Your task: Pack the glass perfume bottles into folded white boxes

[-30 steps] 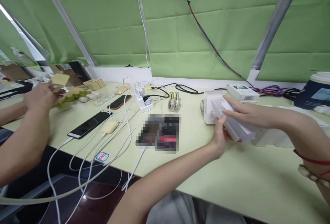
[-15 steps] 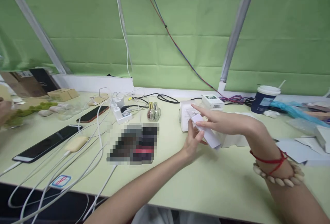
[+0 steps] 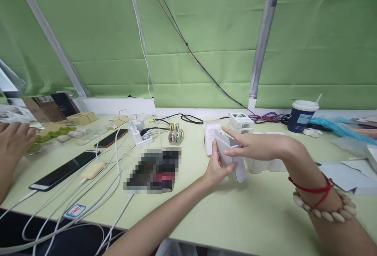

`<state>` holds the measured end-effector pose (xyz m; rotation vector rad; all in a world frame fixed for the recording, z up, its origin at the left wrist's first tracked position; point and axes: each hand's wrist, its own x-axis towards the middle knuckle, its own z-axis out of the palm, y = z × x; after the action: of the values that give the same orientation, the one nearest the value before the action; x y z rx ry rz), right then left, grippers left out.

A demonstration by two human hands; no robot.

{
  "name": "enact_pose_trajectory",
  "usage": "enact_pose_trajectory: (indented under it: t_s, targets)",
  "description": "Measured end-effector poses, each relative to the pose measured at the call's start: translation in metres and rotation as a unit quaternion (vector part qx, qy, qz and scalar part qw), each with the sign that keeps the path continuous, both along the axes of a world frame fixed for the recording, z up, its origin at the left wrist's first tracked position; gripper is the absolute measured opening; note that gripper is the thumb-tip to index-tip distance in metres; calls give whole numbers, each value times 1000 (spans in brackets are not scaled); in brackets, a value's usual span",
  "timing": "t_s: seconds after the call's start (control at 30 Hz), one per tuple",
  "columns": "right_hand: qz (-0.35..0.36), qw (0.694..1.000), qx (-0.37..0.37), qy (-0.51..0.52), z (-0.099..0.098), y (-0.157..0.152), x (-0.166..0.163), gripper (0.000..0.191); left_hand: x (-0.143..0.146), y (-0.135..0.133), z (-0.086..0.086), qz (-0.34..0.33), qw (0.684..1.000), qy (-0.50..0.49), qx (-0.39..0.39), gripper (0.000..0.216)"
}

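A small white carton point(image 3: 240, 168) stands slightly tilted over the table, with a dark opening at its top. My left hand point(image 3: 217, 167) grips it from the left side, thumb and fingers around its lower part. From the right, my right hand point(image 3: 250, 144) reaches over the carton's upper end, its fingers on either side of the top edge; the far fingers are partly hidden. Just behind the carton is a white printed box or card point(image 3: 208, 138). Further back, small white boxes point(image 3: 241, 121) with a barcode are stacked, and more white boxes point(image 3: 257, 165) sit behind my right wrist.
Two small glass bottles point(image 3: 176, 135) stand left of my hands. Phones, including a large one point(image 3: 66, 169), white cables and a power strip point(image 3: 141, 139) occupy the left. A lidded cup point(image 3: 301, 118) and flat white cardboard point(image 3: 338, 175) lie right. Another person's hand point(image 3: 13, 140) rests far left.
The carton has turned more upright, and its open top now shows. Both my hands stay on it. The other person's hand has come further into view, and the camera view has shifted slightly.
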<state>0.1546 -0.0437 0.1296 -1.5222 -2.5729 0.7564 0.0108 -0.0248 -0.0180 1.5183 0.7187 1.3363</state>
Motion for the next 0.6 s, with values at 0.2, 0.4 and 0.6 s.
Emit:
enact_pose_trajectory:
  t_s: [0.2,0.4,0.6]
  targets:
    - [-5,999,-39,20,2,-2,0,74,1,-1,5,32,999,20,-12,80]
    - [52,992,61,97,-8,14,1,107,1,4,7,62,997,21,30,87]
    - [156,972,88,149,-13,30,5,125,-3,14,4,56,997,50,23,76]
